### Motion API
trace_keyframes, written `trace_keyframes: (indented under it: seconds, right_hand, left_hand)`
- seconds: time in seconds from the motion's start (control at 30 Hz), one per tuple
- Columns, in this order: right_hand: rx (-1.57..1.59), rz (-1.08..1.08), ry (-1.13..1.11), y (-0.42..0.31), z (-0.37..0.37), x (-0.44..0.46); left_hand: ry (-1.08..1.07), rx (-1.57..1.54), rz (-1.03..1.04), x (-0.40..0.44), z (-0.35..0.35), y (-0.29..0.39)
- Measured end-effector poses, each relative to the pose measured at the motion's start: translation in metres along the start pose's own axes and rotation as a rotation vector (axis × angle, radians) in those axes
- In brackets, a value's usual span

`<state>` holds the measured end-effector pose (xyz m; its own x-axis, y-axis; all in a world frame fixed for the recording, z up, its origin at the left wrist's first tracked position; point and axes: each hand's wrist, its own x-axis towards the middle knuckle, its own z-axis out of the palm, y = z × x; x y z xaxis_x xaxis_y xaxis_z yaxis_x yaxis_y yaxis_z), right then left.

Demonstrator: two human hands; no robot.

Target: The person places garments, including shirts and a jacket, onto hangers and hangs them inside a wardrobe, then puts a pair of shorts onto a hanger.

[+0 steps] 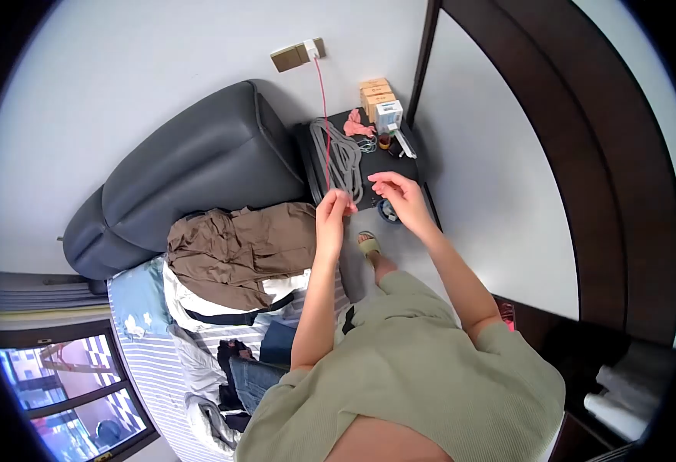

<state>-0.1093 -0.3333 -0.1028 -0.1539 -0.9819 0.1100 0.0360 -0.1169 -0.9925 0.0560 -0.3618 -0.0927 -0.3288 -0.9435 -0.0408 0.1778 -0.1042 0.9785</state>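
A thin red charging cable runs down from a white plug in the wall socket to my left hand. The fingers of that hand are curled closed at the cable's lower end; the end itself is hidden. To its right, my right hand hovers in front of the black nightstand, fingers stretched loosely toward the left hand, with nothing visible in them. Behind both hands, a looped grey hose or thick cord lies on the nightstand.
On the nightstand are stacked small boxes, a pink cloth and small items. A brown jacket and other clothes lie on the striped bed, against a dark padded headboard. A white panel stands at right.
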Motion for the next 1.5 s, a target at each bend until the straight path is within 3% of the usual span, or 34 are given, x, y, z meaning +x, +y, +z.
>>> trace_keyframes:
  seconds: [0.13,0.33,0.63,0.87,0.97,1.1,1.27,1.37,1.5]
  right_hand:
    - [0.128,0.120,-0.032,0.085,-0.007,0.055]
    - [0.244,0.471,-0.024,0.192,-0.013,0.119]
    - [0.068,0.599,0.090,0.386,0.003,0.151]
    - [-0.015,0.582,0.213,0.499,0.017,0.151]
    - [-0.177,0.590,0.237,0.496,0.023,0.161]
    - [-0.117,0.711,0.254,0.500,0.027,0.164]
    - [-0.334,0.782,0.329,0.443,0.024,0.192]
    - [-0.618,0.650,0.407,0.460,0.022,0.188]
    - [-0.694,0.665,0.359,0.467,0.018,0.191]
  left_hand:
    - [0.062,0.078,0.002,0.052,-0.026,-0.038]
    - [0.073,0.046,-0.269,0.119,-0.060,-0.125]
    - [0.025,0.319,-0.595,0.141,-0.116,-0.298]
    - [0.101,0.556,-0.503,0.166,-0.113,-0.360]
    - [0.082,0.651,-0.478,0.177,-0.113,-0.390]
    - [0.042,0.718,-0.511,0.194,-0.112,-0.399]
    - [0.126,0.779,-0.527,0.192,-0.119,-0.419]
    - [0.201,0.433,-0.729,0.188,-0.127,-0.444]
    - [0.314,0.351,-0.786,0.189,-0.142,-0.491]
